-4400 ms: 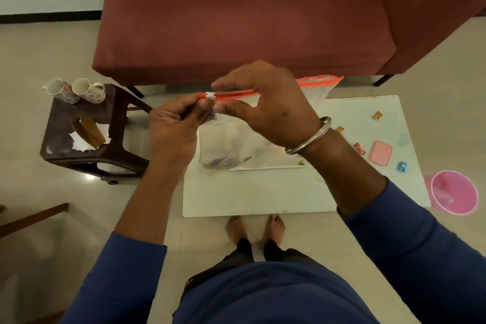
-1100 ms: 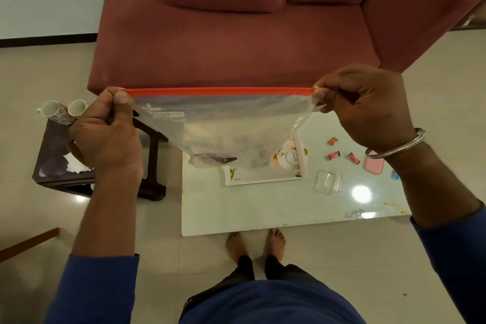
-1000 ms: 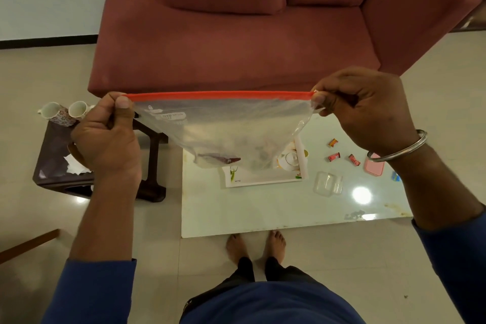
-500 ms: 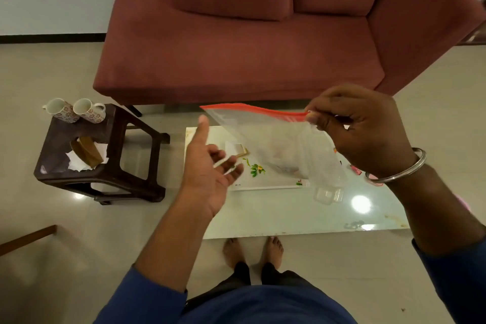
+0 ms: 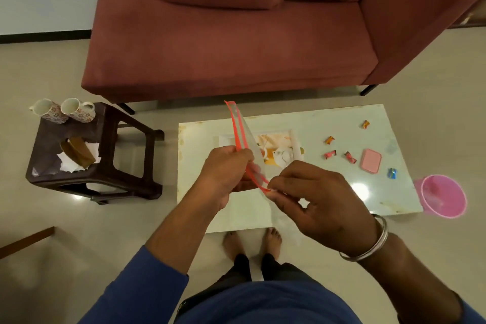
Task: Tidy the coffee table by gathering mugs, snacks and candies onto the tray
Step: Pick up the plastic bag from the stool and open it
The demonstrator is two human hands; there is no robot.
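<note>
Tray (image 5: pixel 226 139) sits on bench (image 5: pixel 315 192); my left hand (image 5: pixel 223 176) and right hand (image 5: pixel 320 205) both pinch zip bag (image 5: pixel 240 134) rim above it.

Two mugs (image 5: pixel 64 110), five candies (image 5: pixel 349 156) (one blue), one tray (image 5: pixel 294 139), one bag (image 5: pixel 243 137).

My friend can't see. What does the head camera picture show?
Both hands, left and right, pinch a clear plastic zip bag with an orange seal above a pale coffee table scattered with small wrapped candies. Two floral mugs sit on a dark stool.
</note>
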